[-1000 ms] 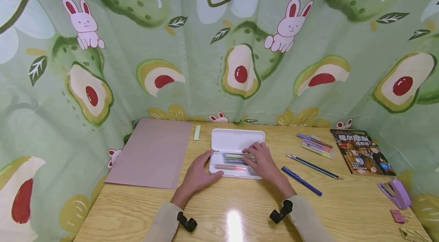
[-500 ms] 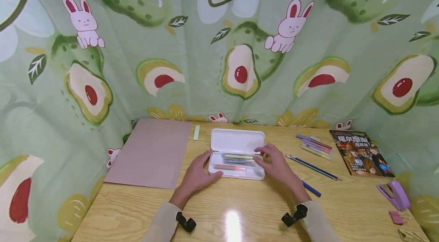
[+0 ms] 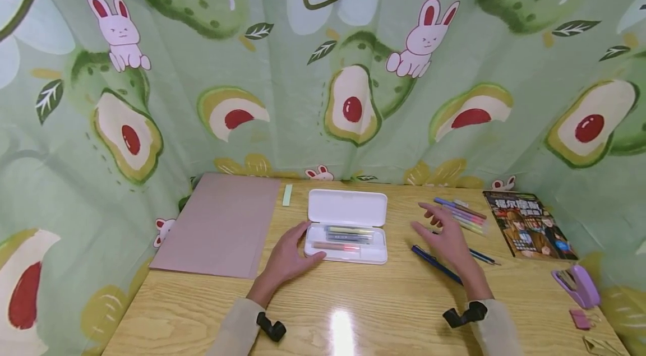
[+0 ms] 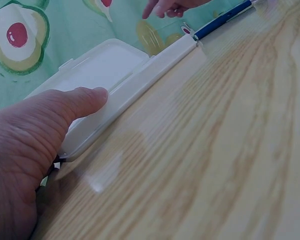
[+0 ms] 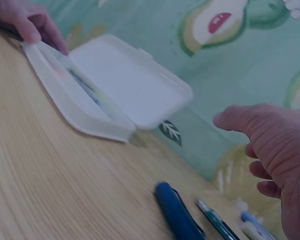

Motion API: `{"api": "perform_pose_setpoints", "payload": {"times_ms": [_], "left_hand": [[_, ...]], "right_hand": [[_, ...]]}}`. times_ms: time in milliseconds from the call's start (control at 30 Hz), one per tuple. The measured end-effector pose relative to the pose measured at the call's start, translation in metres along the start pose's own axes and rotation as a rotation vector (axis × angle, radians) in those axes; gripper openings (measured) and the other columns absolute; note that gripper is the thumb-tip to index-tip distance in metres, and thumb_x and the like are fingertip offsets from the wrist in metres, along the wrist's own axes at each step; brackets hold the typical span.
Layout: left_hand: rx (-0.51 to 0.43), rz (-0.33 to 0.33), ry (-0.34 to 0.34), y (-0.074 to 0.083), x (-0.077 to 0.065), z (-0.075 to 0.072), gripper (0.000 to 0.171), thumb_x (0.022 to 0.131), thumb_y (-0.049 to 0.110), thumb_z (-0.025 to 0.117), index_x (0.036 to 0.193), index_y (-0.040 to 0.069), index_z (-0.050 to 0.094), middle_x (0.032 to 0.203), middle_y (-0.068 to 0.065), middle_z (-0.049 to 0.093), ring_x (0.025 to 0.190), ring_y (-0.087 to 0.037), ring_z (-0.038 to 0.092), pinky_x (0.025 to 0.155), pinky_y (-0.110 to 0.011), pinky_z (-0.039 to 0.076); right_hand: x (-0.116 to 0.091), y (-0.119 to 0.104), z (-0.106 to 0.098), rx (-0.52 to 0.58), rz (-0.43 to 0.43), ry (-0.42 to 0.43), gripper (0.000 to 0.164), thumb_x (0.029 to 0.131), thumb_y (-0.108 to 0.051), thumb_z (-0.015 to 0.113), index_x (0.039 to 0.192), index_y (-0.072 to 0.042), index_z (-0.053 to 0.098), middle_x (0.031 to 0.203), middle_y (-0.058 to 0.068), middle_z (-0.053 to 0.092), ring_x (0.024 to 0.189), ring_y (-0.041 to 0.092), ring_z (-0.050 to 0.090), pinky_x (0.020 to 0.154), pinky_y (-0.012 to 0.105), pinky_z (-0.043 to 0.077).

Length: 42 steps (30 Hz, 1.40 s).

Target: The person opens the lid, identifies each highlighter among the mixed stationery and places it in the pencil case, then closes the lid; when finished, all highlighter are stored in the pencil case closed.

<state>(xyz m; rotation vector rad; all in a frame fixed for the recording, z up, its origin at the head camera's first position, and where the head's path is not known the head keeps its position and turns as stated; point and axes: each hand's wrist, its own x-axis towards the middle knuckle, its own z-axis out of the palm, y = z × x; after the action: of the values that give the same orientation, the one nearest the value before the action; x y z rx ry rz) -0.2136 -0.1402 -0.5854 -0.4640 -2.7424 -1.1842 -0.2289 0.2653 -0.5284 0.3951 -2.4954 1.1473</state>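
A white pencil case (image 3: 373,255) lies with its lid (image 3: 348,208) raised; inside are several pens (image 3: 348,231) and a pinkish one (image 3: 333,245). My left hand (image 3: 286,255) holds the case's left end, thumb at the front edge and fingers at the back corner. In the left wrist view its thumb (image 4: 92,100) lies on the white rim. To the right of the case, my right hand (image 3: 448,239) hovers empty with fingers loosely spread. Beneath it are a blue pen (image 3: 428,258) and dark pencils (image 3: 483,256), partly hidden by the hand.
Several colored pens (image 3: 468,218) lie behind the right hand. Farther right are a comic-style magazine (image 3: 532,227), a purple stapler (image 3: 582,287) and a pink binder clip (image 3: 580,319). At left are a mauve folder (image 3: 217,227) and a pale green strip (image 3: 286,195). A printed curtain (image 3: 292,64) hangs behind.
My right hand has left the pens in the pencil case and moved right, over the blue pen and pencils. My left hand stays at the case's left end.
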Motion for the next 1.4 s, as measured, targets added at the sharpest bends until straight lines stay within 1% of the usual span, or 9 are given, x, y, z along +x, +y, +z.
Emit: {"api": "perform_pose_setpoints", "payload": {"times_ms": [100, 200, 333, 467, 567, 767, 1000, 1167, 1400], "left_hand": [[-0.004, 0.001, -0.002, 0.000, 0.000, -0.001, 0.090, 0.084, 0.061, 0.080, 0.156, 0.015, 0.050, 0.155, -0.012, 0.053, 0.143, -0.036, 0.048, 0.114, -0.058, 0.042], [-0.004, 0.006, -0.001, -0.001, 0.000, 0.000, 0.090, 0.084, 0.061, 0.080, 0.156, 0.014, 0.050, 0.155, -0.011, 0.053, 0.144, -0.036, 0.048, 0.114, -0.058, 0.042], [-0.014, 0.004, 0.001, -0.001, -0.002, 0.000, 0.090, 0.084, 0.060, 0.080, 0.155, 0.013, 0.050, 0.155, -0.012, 0.053, 0.144, -0.037, 0.048, 0.114, -0.058, 0.042], [-0.022, -0.008, -0.002, 0.000, -0.003, 0.000, 0.091, 0.084, 0.059, 0.081, 0.155, 0.013, 0.051, 0.156, -0.012, 0.053, 0.145, -0.036, 0.047, 0.115, -0.058, 0.041], [-0.017, -0.009, -0.004, 0.000, -0.003, 0.000, 0.090, 0.084, 0.059, 0.081, 0.155, 0.013, 0.050, 0.156, -0.012, 0.052, 0.145, -0.036, 0.047, 0.115, -0.057, 0.041], [-0.023, -0.007, -0.003, 0.000, -0.003, 0.000, 0.091, 0.084, 0.059, 0.081, 0.156, 0.012, 0.050, 0.157, -0.013, 0.051, 0.145, -0.037, 0.046, 0.115, -0.059, 0.040], [-0.009, 0.005, -0.008, -0.001, -0.002, 0.001, 0.090, 0.084, 0.060, 0.080, 0.155, 0.013, 0.050, 0.156, -0.011, 0.052, 0.145, -0.036, 0.047, 0.115, -0.058, 0.041], [-0.004, 0.018, 0.001, -0.002, 0.000, 0.001, 0.090, 0.085, 0.060, 0.080, 0.155, 0.012, 0.050, 0.155, -0.012, 0.053, 0.143, -0.037, 0.049, 0.113, -0.058, 0.042], [-0.019, -0.002, -0.006, -0.002, -0.001, 0.000, 0.094, 0.084, 0.062, 0.080, 0.157, 0.012, 0.048, 0.158, -0.012, 0.050, 0.146, -0.037, 0.046, 0.115, -0.058, 0.040]], "right_hand": [[-0.003, 0.014, -0.014, -0.012, 0.024, 0.003, 0.052, 0.093, -0.011, 0.080, 0.141, -0.001, 0.063, 0.110, 0.024, 0.061, 0.091, 0.031, 0.052, 0.077, 0.037, 0.041], [-0.004, 0.028, -0.028, -0.018, 0.046, 0.006, 0.053, 0.093, -0.010, 0.079, 0.141, 0.002, 0.061, 0.113, 0.026, 0.059, 0.097, 0.033, 0.050, 0.083, 0.041, 0.040], [-0.009, 0.045, -0.045, -0.075, 0.073, 0.018, 0.051, 0.092, -0.009, 0.080, 0.138, 0.006, 0.062, 0.109, 0.027, 0.058, 0.101, 0.035, 0.049, 0.086, 0.047, 0.040], [-0.014, 0.061, -0.058, -0.171, 0.103, 0.013, 0.048, 0.091, -0.010, 0.081, 0.133, 0.007, 0.064, 0.105, 0.026, 0.058, 0.100, 0.039, 0.046, 0.086, 0.054, 0.032], [-0.017, 0.070, -0.066, -0.215, 0.142, -0.006, 0.044, 0.091, -0.013, 0.081, 0.128, 0.006, 0.066, 0.105, 0.026, 0.056, 0.099, 0.042, 0.042, 0.084, 0.061, 0.025], [-0.022, 0.079, -0.071, -0.268, 0.189, -0.067, 0.035, 0.093, -0.018, 0.078, 0.118, 0.004, 0.069, 0.101, 0.025, 0.054, 0.095, 0.042, 0.038, 0.087, 0.066, 0.021], [-0.024, 0.086, -0.069, -0.295, 0.200, -0.076, 0.018, 0.094, -0.015, 0.076, 0.102, 0.000, 0.070, 0.096, 0.024, 0.052, 0.094, 0.044, 0.036, 0.087, 0.068, 0.019], [-0.025, 0.088, -0.070, -0.298, 0.210, -0.100, 0.018, 0.097, -0.017, 0.075, 0.101, 0.001, 0.072, 0.099, 0.026, 0.055, 0.097, 0.046, 0.038, 0.087, 0.068, 0.021], [-0.024, 0.085, -0.070, -0.286, 0.185, -0.115, 0.020, 0.098, -0.017, 0.074, 0.102, 0.003, 0.072, 0.109, 0.032, 0.059, 0.107, 0.053, 0.044, 0.090, 0.072, 0.024]]}}
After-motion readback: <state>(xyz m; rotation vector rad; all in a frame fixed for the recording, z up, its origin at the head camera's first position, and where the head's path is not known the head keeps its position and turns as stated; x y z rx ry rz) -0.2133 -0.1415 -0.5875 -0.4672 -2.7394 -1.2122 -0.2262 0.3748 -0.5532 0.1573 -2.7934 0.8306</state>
